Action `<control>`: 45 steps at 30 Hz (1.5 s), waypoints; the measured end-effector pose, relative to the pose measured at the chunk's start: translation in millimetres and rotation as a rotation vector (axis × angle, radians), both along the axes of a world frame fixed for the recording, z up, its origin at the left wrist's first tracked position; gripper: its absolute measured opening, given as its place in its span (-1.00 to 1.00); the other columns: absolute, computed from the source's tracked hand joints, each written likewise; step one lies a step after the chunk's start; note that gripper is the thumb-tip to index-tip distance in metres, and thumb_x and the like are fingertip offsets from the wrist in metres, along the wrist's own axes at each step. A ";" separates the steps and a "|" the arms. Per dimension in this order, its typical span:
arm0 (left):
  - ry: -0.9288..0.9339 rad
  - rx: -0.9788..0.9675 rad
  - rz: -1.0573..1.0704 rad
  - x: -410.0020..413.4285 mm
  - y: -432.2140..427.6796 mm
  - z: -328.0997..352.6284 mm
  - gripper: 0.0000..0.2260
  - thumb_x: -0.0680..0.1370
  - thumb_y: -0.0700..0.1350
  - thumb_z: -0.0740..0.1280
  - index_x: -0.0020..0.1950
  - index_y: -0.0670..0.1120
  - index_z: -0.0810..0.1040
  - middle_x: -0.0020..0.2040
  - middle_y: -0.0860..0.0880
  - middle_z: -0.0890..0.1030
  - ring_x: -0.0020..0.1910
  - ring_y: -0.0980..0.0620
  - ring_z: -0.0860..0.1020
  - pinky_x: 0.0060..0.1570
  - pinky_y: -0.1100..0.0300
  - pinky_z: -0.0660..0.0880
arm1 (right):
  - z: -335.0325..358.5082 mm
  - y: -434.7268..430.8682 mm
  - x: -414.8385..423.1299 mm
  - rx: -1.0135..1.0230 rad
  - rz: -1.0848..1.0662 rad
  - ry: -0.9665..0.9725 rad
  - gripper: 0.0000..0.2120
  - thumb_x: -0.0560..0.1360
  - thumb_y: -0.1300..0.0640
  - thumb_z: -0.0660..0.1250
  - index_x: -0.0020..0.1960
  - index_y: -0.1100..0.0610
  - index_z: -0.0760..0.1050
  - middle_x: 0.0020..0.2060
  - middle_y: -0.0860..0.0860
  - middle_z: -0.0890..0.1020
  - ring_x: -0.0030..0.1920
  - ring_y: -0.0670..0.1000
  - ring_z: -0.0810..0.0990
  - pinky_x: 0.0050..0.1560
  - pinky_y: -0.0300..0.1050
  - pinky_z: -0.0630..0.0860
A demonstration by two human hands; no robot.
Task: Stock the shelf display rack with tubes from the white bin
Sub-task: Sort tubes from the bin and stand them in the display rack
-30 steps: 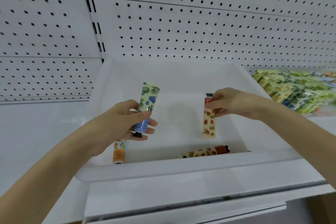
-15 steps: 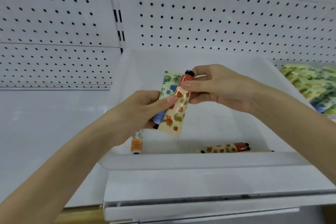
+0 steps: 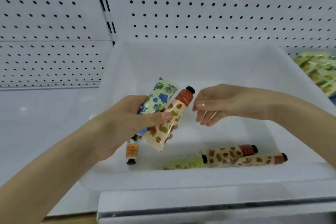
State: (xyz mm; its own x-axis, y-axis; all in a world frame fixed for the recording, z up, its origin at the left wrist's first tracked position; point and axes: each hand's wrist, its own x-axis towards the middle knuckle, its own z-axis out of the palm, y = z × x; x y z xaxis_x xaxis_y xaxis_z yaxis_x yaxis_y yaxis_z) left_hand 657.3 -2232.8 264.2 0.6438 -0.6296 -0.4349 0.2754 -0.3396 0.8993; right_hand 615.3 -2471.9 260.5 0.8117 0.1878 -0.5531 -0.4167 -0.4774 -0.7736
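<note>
Change: right hand [image 3: 218, 107] has released the red-capped tube [image 3: 174, 114] into the left hand [image 3: 127, 122].
Left hand: grips two tubes together, the red-capped tube beside the blue-flower tube [image 3: 160, 94], above the white bin [image 3: 200, 178].
Right hand: released, fingers relaxed, just beside the red cap.
White bin: four more tubes [image 3: 229, 154] lie near its front wall.
</note>
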 end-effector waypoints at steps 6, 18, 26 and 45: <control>0.123 0.054 -0.035 6.9 -1.0 -0.6 -0.64 0.30 -0.17 0.56 0.03 -0.22 0.59 -0.12 -0.16 0.71 -0.13 -0.08 0.70 -0.25 0.20 0.62 | -33.7 15.2 -0.8 -0.269 0.309 0.104 -0.65 0.47 -0.13 0.34 0.09 0.11 0.54 -0.02 0.00 0.64 -0.02 -0.02 0.62 0.03 -0.18 0.56; -0.092 0.153 0.088 24.4 -3.4 -11.8 -0.75 0.41 -0.27 0.49 0.05 -0.24 0.58 -0.02 -0.23 0.68 0.03 -0.23 0.63 0.09 -0.14 0.54 | -50.9 34.0 -1.9 -0.217 0.485 0.129 -0.70 0.47 -0.12 0.35 0.05 0.08 0.59 -0.17 -0.12 0.55 -0.20 -0.14 0.48 -0.15 -0.27 0.43; 0.130 -0.020 0.132 27.1 2.5 -17.6 -0.47 -0.02 -0.04 0.69 -0.08 0.00 0.69 -0.02 -0.14 0.70 -0.03 -0.13 0.68 -0.12 -0.02 0.63 | -48.0 31.7 -2.9 -0.148 0.493 0.161 -0.71 0.46 -0.06 0.40 0.09 0.08 0.55 -0.11 -0.09 0.57 -0.09 -0.09 0.53 -0.04 -0.21 0.47; 0.081 -0.014 0.323 18.7 -6.1 -5.7 -0.77 0.27 0.04 0.58 -0.15 -0.01 0.70 -0.13 -0.10 0.72 -0.17 -0.10 0.70 -0.14 0.04 0.64 | -23.5 21.4 12.6 0.264 -0.204 0.120 -0.73 0.40 0.16 0.46 0.08 0.17 0.56 -0.09 0.02 0.70 -0.08 -0.05 0.67 -0.11 -0.28 0.54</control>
